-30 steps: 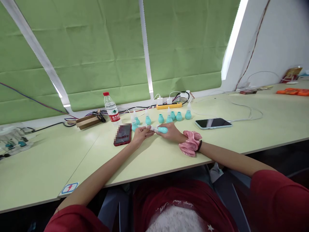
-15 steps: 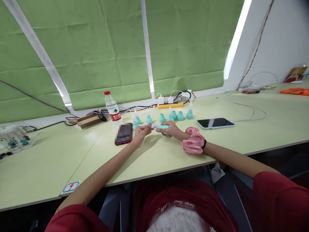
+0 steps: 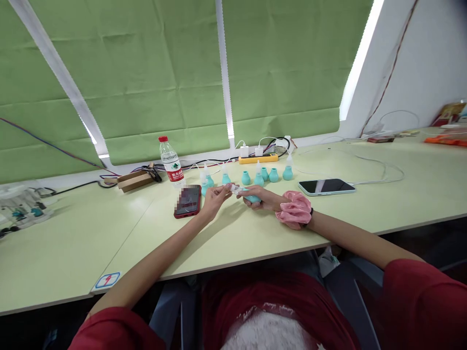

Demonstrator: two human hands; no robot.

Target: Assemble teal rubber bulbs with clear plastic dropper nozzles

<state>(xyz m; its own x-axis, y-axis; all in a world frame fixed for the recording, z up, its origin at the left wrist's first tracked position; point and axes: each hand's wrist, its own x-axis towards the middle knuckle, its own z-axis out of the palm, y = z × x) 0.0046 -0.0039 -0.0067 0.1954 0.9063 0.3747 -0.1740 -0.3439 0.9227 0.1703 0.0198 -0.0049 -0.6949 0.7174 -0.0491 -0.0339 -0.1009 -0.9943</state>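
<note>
Over the table, my right hand (image 3: 260, 195) wraps round a turquoise squeeze bulb (image 3: 252, 198) that lies on its side, mouth to the left. Pinched in the fingertips of my left hand (image 3: 216, 198) is a clear nozzle tip (image 3: 236, 188). The nozzle meets the mouth of the bulb; whether it is seated inside I cannot tell. Behind my hands stand several more turquoise bulbs. Some carry clear nozzles, like the bulb at the right (image 3: 288, 172); others are bare and open at the top, like the bare bulb (image 3: 273, 175).
A phone in a red case (image 3: 188, 201) lies left of my hands, and a charging phone (image 3: 326, 186) lies to the right. Farther back are a water bottle (image 3: 171, 163), an open cardboard box (image 3: 134, 181) and a yellow power strip (image 3: 258, 159) with cables.
My right hand has turned a little, so more of the bulb shows below the fingers. The nozzle is now tilted more downward to the right. Both hands still hold their pieces.
</note>
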